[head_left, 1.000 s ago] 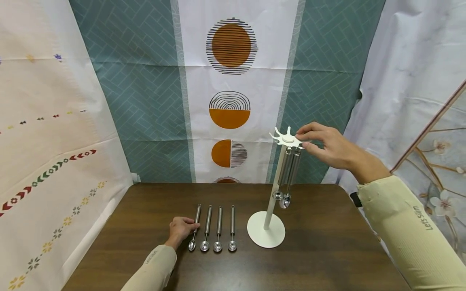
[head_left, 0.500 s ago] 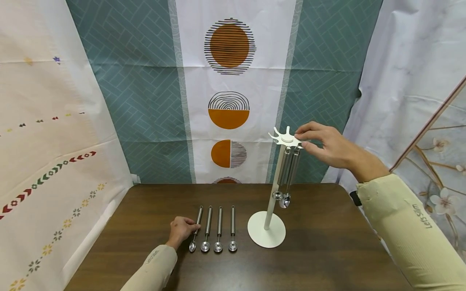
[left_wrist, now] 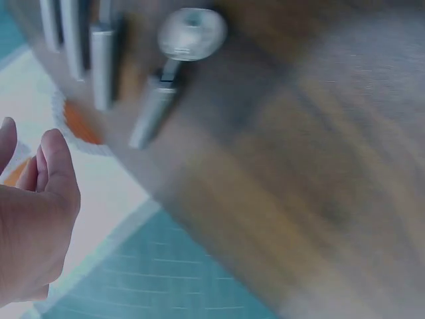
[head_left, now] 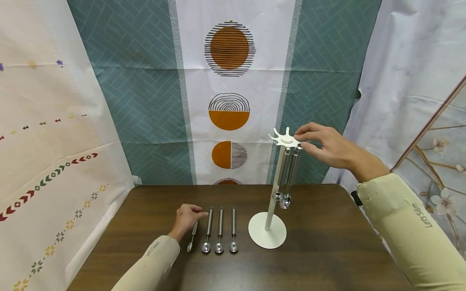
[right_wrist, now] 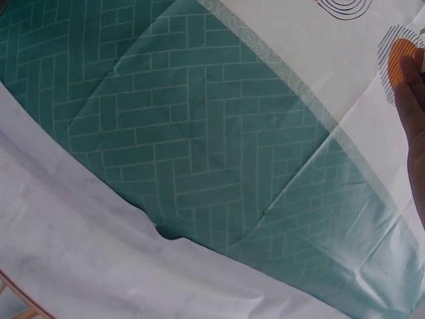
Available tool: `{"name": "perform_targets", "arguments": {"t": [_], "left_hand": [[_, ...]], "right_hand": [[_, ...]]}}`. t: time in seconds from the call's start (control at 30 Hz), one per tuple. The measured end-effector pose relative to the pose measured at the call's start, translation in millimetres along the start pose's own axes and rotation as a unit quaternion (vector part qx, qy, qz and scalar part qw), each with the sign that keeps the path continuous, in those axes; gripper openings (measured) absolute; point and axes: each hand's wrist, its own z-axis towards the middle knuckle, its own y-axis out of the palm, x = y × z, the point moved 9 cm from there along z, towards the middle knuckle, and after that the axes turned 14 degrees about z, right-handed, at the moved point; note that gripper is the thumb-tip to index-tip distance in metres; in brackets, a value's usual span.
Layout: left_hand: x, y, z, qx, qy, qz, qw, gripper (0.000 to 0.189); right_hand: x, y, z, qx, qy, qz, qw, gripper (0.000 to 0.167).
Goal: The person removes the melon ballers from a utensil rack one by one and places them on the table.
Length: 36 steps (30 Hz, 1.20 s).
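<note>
My left hand (head_left: 186, 218) hovers over the handle of the leftmost steel scoop (head_left: 192, 239), hiding its upper end in the head view. In the left wrist view, the fingers (left_wrist: 60, 166) are loosely bent and apart from that scoop (left_wrist: 153, 109). Beside it lie several melon ballers (head_left: 220, 230) with round bowls, in a row. My right hand (head_left: 324, 145) pinches the rim of the white stand's (head_left: 267, 230) star-shaped top between thumb and fingers. Two similar scoops (head_left: 285, 178) hang from its hooks. In the right wrist view, only part of this hand (right_wrist: 412, 126) shows at the edge.
A dark wooden table (head_left: 320, 250) carries everything. Behind it hangs a green and white patterned cloth (head_left: 153, 101). Other cloths close in the left (head_left: 54, 141) and right (head_left: 407, 101) sides.
My left hand has risen up and slightly right from the middle of the leftmost scoop's handle. That scoop's bowl has shifted a little left and now shows edge-on. My right hand stays on the stand.
</note>
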Motion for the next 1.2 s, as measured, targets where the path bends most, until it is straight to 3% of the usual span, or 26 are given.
{"name": "perform_targets", "arguments": {"t": [0.23,0.4,0.57,0.77,0.93,1.2], "left_hand": [[52.2,-14.8,0.9,0.002,0.043,-0.008,0.9991,0.026],[90.4,-25.0,0.6,-0.025,0.058,-0.038,0.9972,0.028],[129.8,-32.5,-6.3,-0.052,0.083,-0.077,0.9922,0.028],[171.5,-35.4,-16.1,-0.089,0.107,-0.121,0.9829,0.028],[200.8,-34.9,-20.4,-0.105,0.126,-0.157,0.9739,0.031],[241.9,-30.3,-25.8,-0.122,0.163,-0.229,0.9519,0.030]], "right_hand": [[0,0,-2.5,0.000,-0.026,-0.008,0.9996,0.030],[-1,-1,-2.5,0.007,-0.036,-0.015,0.9992,0.028],[-2,-3,-2.1,0.015,-0.018,-0.013,0.9996,0.027],[1,-3,-1.1,0.026,0.026,-0.007,0.9993,0.024],[2,-3,1.2,0.046,0.039,-0.007,0.9981,0.018],[1,-3,3.6,0.061,0.066,-0.013,0.9959,0.026]]}}
